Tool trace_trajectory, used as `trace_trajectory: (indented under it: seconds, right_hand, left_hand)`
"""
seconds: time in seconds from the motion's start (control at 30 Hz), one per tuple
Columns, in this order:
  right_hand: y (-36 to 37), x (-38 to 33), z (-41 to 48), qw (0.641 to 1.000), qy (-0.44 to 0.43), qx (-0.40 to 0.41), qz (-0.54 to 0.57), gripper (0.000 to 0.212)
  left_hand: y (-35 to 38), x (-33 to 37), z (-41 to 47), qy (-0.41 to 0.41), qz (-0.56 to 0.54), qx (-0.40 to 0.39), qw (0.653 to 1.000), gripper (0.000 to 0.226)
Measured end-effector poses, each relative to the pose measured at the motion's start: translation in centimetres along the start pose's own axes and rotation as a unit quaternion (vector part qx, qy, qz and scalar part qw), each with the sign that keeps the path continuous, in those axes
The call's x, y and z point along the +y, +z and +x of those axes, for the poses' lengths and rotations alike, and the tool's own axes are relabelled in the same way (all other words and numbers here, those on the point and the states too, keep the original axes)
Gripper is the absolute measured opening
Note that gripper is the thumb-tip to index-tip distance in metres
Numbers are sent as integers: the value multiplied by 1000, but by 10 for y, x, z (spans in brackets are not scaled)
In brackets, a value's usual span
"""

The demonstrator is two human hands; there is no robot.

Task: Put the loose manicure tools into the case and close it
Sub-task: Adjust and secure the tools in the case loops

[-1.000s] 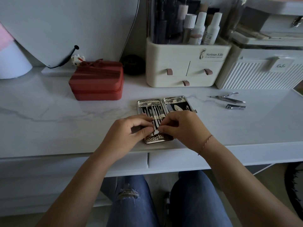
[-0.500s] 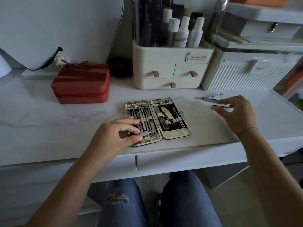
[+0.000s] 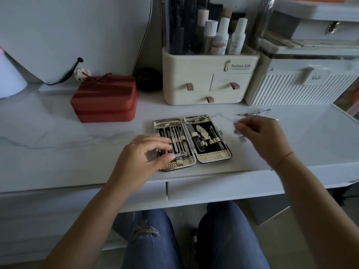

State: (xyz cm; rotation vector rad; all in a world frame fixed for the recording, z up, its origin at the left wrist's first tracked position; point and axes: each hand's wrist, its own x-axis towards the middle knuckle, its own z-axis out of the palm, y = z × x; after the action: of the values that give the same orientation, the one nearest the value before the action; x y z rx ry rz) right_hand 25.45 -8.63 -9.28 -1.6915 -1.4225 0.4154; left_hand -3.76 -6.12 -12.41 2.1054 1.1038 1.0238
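The open manicure case [image 3: 213,158] lies flat near the table's front edge, with several metal tools strapped into both halves. My left hand [image 3: 141,158] rests curled on its left half, thumb and fingers pinching the end of a small nail clipper [image 3: 182,155] seated there. My right hand [image 3: 262,140] hovers just right of the case and pinches a second nail clipper [image 3: 240,137], which is blurred by motion. A cuticle nipper [image 3: 254,113] lies loose on the table behind that hand, partly hidden by it.
A red zipped box [image 3: 104,101] stands at the back left. A cream cosmetics organiser [image 3: 209,84] with bottles and a white ribbed box [image 3: 299,88] line the back. The white marble table [image 3: 58,152] ends in a front edge just below the case.
My right hand left the case, reached right to the loose tools, picked up the nail clipper and now brings it back toward the case. My left hand stayed on the left half.
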Motion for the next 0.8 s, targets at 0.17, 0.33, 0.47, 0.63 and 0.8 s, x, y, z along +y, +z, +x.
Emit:
trace_trajectory:
  seconds: [0.17, 0.33, 0.47, 0.63, 0.8]
  right_hand:
    - [40, -61, -29, 934, 50, -182, 304, 20]
    - [63, -86, -35, 846, 128, -195, 479, 17]
    - [70, -86, -37, 842, 137, -155, 498, 17]
    - [75, -81, -41, 917, 99, -128, 364, 14]
    - [74, -79, -41, 969, 30, -92, 227, 20]
  left_hand:
    - [3, 16, 5, -18, -58, 41, 997, 33]
    - [13, 32, 15, -71, -179, 9, 981, 24]
    - [15, 29, 15, -108, -184, -1, 977, 13]
    - [21, 31, 15, -132, -187, 11, 973, 8]
    - [22, 32, 17, -123, -152, 43, 980, 16]
